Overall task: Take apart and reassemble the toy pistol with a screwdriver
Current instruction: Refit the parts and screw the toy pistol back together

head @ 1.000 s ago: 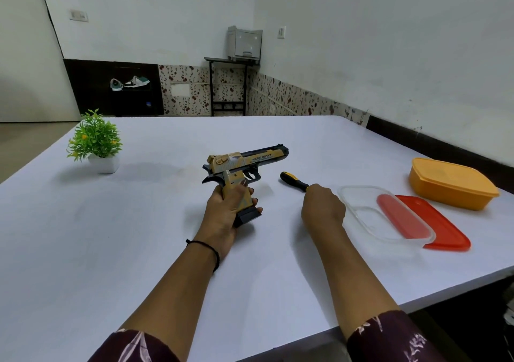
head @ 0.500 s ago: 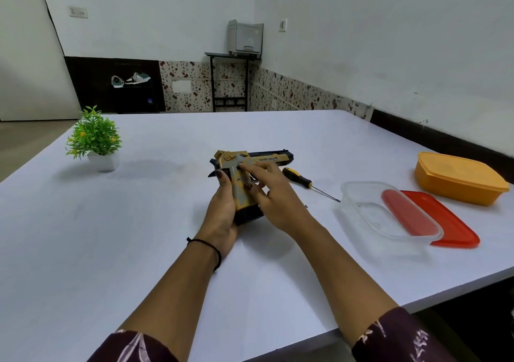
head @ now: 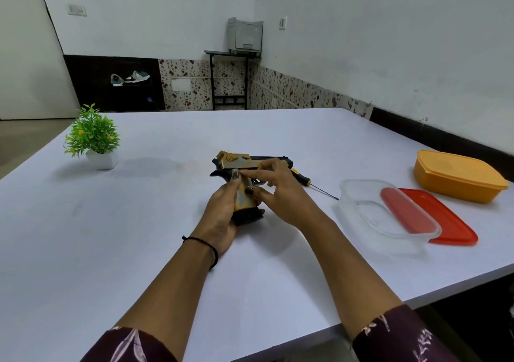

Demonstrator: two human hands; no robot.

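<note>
Left of the clear, lidless plastic container [head: 358,191] on the white table [head: 139,236]: a gold-and-black plastic toy pistol [head: 236,162], upright, barrel pointing toward the container, black magazine base lowest; base touching the tabletop or just off it, unclear. Grips the pistol's handle with the left hand [head: 222,211], fingers wrapped round it from the side away from the container, thumb up along the rear edge, a thin black cord band [head: 211,247] on the wrist. Reaches in from the container's side with the right hand [head: 278,191]: forefinger stretched so that its tip touches the top of the handle beside the left thumb, thumb tip pressed on the handle's facing side lower down, other fingers loosely bent by the trigger guard; contact by fingertips only, not a closed grasp. Between pistol and container, flat on the table, a thin screwdriver [head: 301,176] with a yellow-and-black handle, partly hidden behind the right hand, metal tip just beside the container's left wall. Tucked partly under the container's right side, a flat red plastic lid [head: 456,222]. Beyond the container to the right, a closed orange plastic box [head: 459,175]. Far to the container's left, past the pistol, a small green artificial plant [head: 93,136] in a white pot. Well behind the container, against the room's far wall, a grey printer [head: 244,34] on a black stand [head: 228,80].
</note>
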